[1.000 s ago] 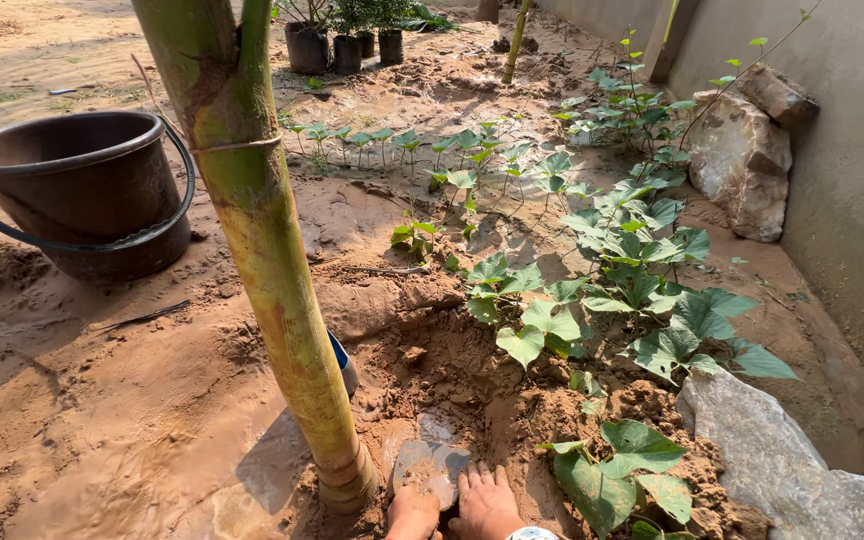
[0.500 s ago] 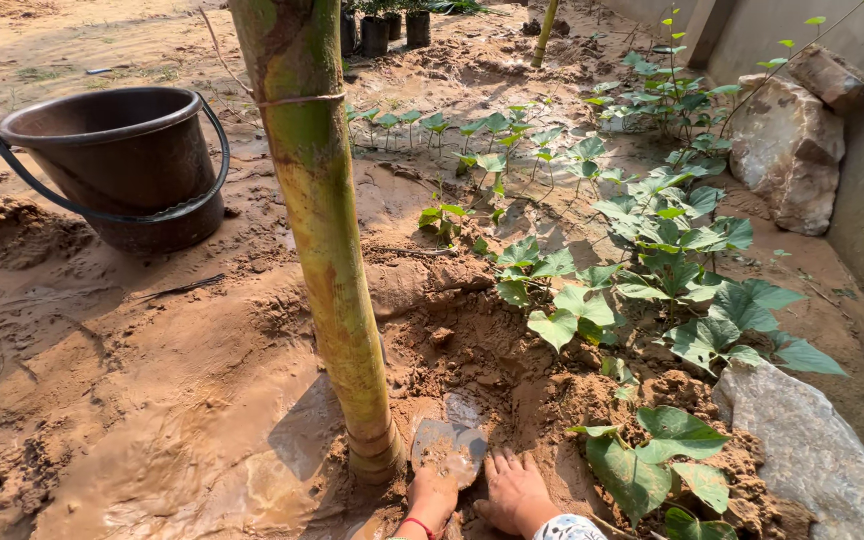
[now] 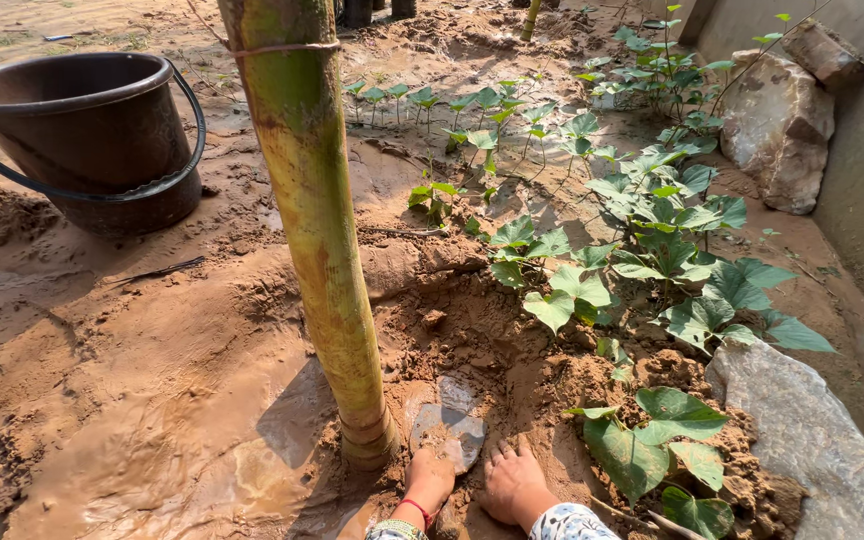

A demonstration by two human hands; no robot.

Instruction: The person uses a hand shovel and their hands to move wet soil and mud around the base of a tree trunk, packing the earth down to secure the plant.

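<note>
My left hand (image 3: 426, 484), with a red thread at the wrist, is closed on the near end of a flat, mud-caked metal blade (image 3: 448, 424). The blade lies on the wet soil just right of the base of a thick green-yellow plant stem (image 3: 320, 230). My right hand (image 3: 513, 483), in a patterned sleeve, rests palm down with fingers spread on the loose brown soil beside the blade. Both hands sit at the bottom edge of the view. A shallow puddle of muddy water (image 3: 202, 460) lies left of the stem's base.
A dark bucket (image 3: 82, 135) with a handle stands on the sand at the upper left. Green leafy vines (image 3: 652, 260) spread to the right. A grey rock (image 3: 812, 450) lies at the lower right, and a pale rock (image 3: 774, 120) leans on the wall.
The view has shifted and dipped slightly. My hands have edged forward at the stem's base, the left still on the blade, the right still pressed on the soil.
</note>
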